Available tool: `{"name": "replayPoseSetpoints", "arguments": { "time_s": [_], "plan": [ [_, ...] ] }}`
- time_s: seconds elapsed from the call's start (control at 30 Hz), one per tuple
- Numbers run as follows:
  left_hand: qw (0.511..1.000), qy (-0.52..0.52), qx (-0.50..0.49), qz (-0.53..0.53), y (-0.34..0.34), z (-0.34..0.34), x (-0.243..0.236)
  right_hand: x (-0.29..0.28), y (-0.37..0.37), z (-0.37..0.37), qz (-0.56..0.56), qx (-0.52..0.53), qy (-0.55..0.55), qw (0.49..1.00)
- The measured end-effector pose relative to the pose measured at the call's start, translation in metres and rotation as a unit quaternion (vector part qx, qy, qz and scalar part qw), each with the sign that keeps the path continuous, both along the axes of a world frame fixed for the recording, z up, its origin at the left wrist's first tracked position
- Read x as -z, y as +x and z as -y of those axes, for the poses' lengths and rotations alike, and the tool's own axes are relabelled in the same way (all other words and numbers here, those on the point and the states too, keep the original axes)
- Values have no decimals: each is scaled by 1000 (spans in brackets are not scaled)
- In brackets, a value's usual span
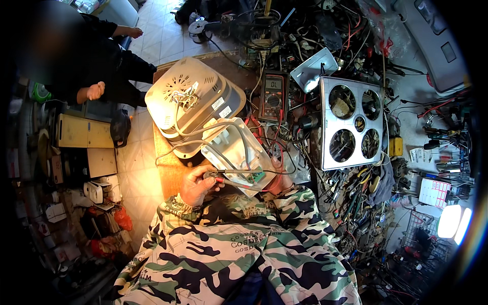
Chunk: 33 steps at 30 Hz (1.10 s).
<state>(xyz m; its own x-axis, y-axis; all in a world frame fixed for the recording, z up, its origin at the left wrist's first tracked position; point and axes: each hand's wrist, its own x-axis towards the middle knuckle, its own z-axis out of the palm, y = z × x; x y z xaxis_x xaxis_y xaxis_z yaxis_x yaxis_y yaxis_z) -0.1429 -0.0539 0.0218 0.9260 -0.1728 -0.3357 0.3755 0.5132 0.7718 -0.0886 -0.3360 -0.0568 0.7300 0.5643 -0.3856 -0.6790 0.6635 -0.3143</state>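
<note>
Near the front edge of the table, my left hand (197, 186) is closed on a pair of multimeter probes, one red (221, 180) and one black. Their tips point right, over a small green circuit board (256, 177) at the near end of an opened white plastic housing (239, 134). My right hand (280, 182) grips the near right edge of that housing, its fingers partly hidden. Grey cables run from the housing to an upturned beige appliance (175, 96) with a vented base and a bundle of loose wires. Just beyond, a multimeter (273, 96) with a lit display lies on the table.
A silver metal plate with round openings (329, 124) stands on the right. Pliers and other hand tools (361, 190), wires and parts crowd around it. Another person (96, 61) stands at the far left beside a yellow cabinet (84, 137). A bright lamp (450, 221) glows at right.
</note>
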Motion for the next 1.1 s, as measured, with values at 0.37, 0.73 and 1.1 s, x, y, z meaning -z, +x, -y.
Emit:
{"name": "replayPoseSetpoints", "arguments": {
  "time_s": [0.37,0.73,1.1],
  "plan": [
    [1000,3,6,16,1,1,2,50,-18,11,-97,42,-15,994],
    [1000,8,8,21,2,3,-2,33,-16,-1,-65,39,-46,996],
    [1000,3,5,8,2,1,1,20,-19,-11,-48,44,-83,994]
  ]
}}
